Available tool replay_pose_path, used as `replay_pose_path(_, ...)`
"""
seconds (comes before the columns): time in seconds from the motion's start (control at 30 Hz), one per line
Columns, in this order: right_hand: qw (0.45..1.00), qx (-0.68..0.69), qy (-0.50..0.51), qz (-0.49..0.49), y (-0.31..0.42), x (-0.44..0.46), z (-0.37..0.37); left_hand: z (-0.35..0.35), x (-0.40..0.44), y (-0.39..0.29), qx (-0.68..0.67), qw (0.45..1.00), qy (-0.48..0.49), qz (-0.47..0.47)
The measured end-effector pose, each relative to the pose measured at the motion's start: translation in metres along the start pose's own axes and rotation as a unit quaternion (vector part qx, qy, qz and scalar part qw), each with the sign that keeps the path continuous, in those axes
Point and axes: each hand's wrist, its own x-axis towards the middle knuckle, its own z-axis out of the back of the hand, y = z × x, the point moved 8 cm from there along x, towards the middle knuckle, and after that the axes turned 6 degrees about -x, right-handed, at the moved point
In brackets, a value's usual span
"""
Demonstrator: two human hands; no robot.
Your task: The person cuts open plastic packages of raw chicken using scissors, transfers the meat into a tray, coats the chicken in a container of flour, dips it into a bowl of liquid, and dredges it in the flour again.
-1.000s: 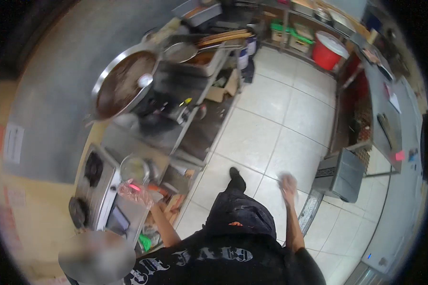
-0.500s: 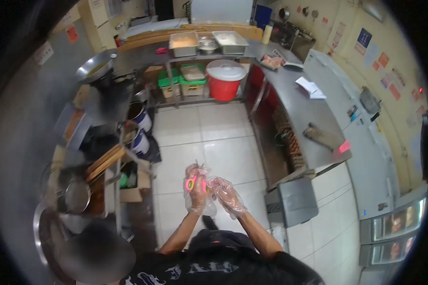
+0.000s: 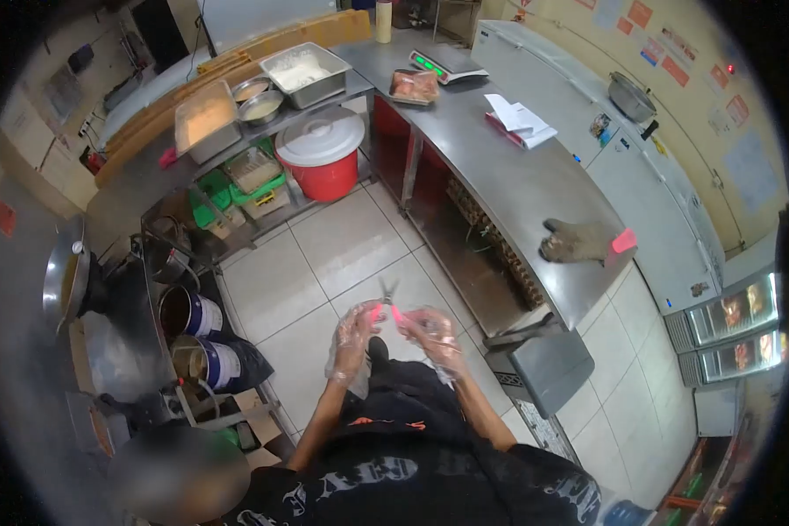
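Pink-handled scissors [image 3: 388,294] are held between my two hands in front of my body, above the tiled floor. My left hand [image 3: 354,337], in a clear plastic glove, is closed on one handle. My right hand [image 3: 429,335], gloved the same way, grips the other handle. The metal blades point away from me and stand slightly apart. Parts of the handles are hidden behind my fingers.
At right, a steel counter [image 3: 508,188] bears a scale [image 3: 448,66], a packed tray [image 3: 414,87], papers [image 3: 522,121] and a glove [image 3: 579,241]. Ahead stand a red bucket [image 3: 325,178] and steel trays [image 3: 303,77]. A grey bin [image 3: 548,373] is near my right; paint-type pails [image 3: 203,363] stand left.
My view has turned from the stove side to the right counter. My right hand has come to the scissors, which my left hand carried, and the blades now show spread.
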Motion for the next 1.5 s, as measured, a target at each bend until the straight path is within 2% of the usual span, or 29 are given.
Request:
replay_pose_path(0.07,0.999,0.016,0.033,0.007,0.006,0.084,-0.031,0.035,0.058,0.016,-0.003,0.999,-0.039,0.004)
replay_pose_path(0.13,0.988,-0.076,0.102,0.092,0.038,0.151,-0.076,0.077,0.104,0.013,0.102,0.992,-0.062,-0.026)
replay_pose_path(0.2,0.985,-0.029,0.132,0.109,0.02,0.228,-0.121,0.118,0.161,0.02,0.155,0.984,-0.068,-0.051)
replay_pose_path(0.27,0.978,0.005,0.166,0.128,0.025,0.29,-0.146,0.176,0.218,0.048,0.032,0.986,-0.162,-0.029)
replay_pose_path(0.3,0.979,-0.031,0.144,0.138,0.041,0.315,-0.15,0.18,0.248,0.036,0.031,0.986,-0.16,-0.033)
replay_pose_path(0.33,0.979,-0.066,0.122,0.146,0.05,0.344,-0.153,0.181,0.272,0.022,0.206,0.96,-0.186,-0.041)
replay_pose_path(0.37,0.969,-0.062,0.168,0.168,0.036,0.383,-0.166,0.179,0.295,0.004,0.376,0.903,-0.205,-0.046)
replay_pose_path(0.4,0.97,-0.06,0.165,0.167,0.022,0.419,-0.171,0.178,0.324,-0.004,0.378,0.903,-0.201,-0.046)
replay_pose_path(0.47,0.98,0.004,0.163,0.116,-0.006,0.48,-0.166,0.183,0.388,-0.007,0.257,0.941,-0.221,-0.011)
replay_pose_path(0.5,0.982,-0.028,0.184,0.022,-0.011,0.505,-0.157,0.185,0.426,-0.013,0.221,0.956,-0.19,-0.036)
replay_pose_path(0.53,0.984,-0.02,0.175,0.017,-0.008,0.531,-0.151,0.189,0.458,-0.019,0.227,0.957,-0.18,-0.03)
replay_pose_path(0.6,0.964,0.211,0.125,-0.104,-0.016,0.573,-0.135,0.173,0.523,-0.03,0.309,0.943,-0.106,0.062)
replay_pose_path(0.67,0.972,0.2,0.072,-0.095,-0.001,0.62,-0.099,0.163,0.597,-0.008,0.252,0.965,-0.064,0.035)
replay_pose_path(0.7,0.976,0.199,0.033,-0.08,0.008,0.646,-0.077,0.141,0.63,-0.011,0.41,0.896,-0.007,-0.17)
replay_pose_path(0.77,0.978,0.193,-0.079,-0.019,0.01,0.683,-0.03,0.095,0.665,-0.016,0.534,0.76,0.07,-0.363)
replay_pose_path(0.83,0.976,0.166,-0.135,-0.036,0.011,0.711,0.013,0.056,0.737,-0.014,0.384,0.889,0.165,-0.19)
replay_pose_path(0.87,0.975,0.129,-0.172,-0.052,0.009,0.724,0.036,0.037,0.763,-0.013,0.386,0.883,0.187,-0.189)
replay_pose_path(0.93,0.962,0.168,-0.201,-0.076,-0.002,0.746,0.078,-0.014,0.801,-0.005,0.316,0.885,0.291,-0.178)
replay_pose_path(0.97,0.953,0.196,-0.207,-0.099,-0.012,0.756,0.096,-0.043,0.818,-0.035,0.336,0.87,0.349,-0.09)
replay_pose_path(1.07,0.913,0.263,-0.283,-0.13,-0.067,0.805,0.148,-0.087,0.884,0.017,0.334,0.856,0.38,-0.102)
replay_pose_path(1.1,0.929,0.224,-0.273,-0.109,-0.057,0.817,0.167,-0.102,0.91,0.02,0.294,0.872,0.339,-0.197)
replay_pose_path(1.13,0.927,0.225,-0.278,-0.113,-0.055,0.827,0.188,-0.097,0.952,0.098,0.479,0.805,0.324,-0.13)
replay_pose_path(1.17,0.921,0.088,-0.371,-0.074,-0.042,0.83,0.224,-0.093,0.989,0.102,0.475,0.837,0.224,-0.15)
replay_pose_path(1.23,0.86,-0.059,-0.507,-0.01,-0.059,0.838,0.281,-0.091,1.041,0.066,0.448,0.886,0.09,-0.075)
replay_pose_path(1.27,0.858,-0.049,-0.512,-0.01,-0.053,0.849,0.298,-0.088,1.066,0.066,0.455,0.888,0.065,-0.001)
replay_pose_path(1.33,0.798,-0.126,-0.576,-0.124,-0.03,0.861,0.337,-0.081,1.104,0.08,0.468,0.878,0.036,0.093)
replay_pose_path(1.4,0.818,-0.153,-0.55,-0.079,-0.053,0.899,0.367,-0.061,1.134,0.13,0.493,0.866,0.038,0.075)
replay_pose_path(1.47,0.836,-0.177,-0.518,-0.041,-0.076,0.938,0.378,-0.027,1.137,0.154,0.547,0.836,-0.044,0.005)
replay_pose_path(1.5,0.884,-0.048,-0.465,-0.027,-0.092,0.962,0.375,-0.013,1.134,0.164,0.553,0.832,-0.036,0.007)
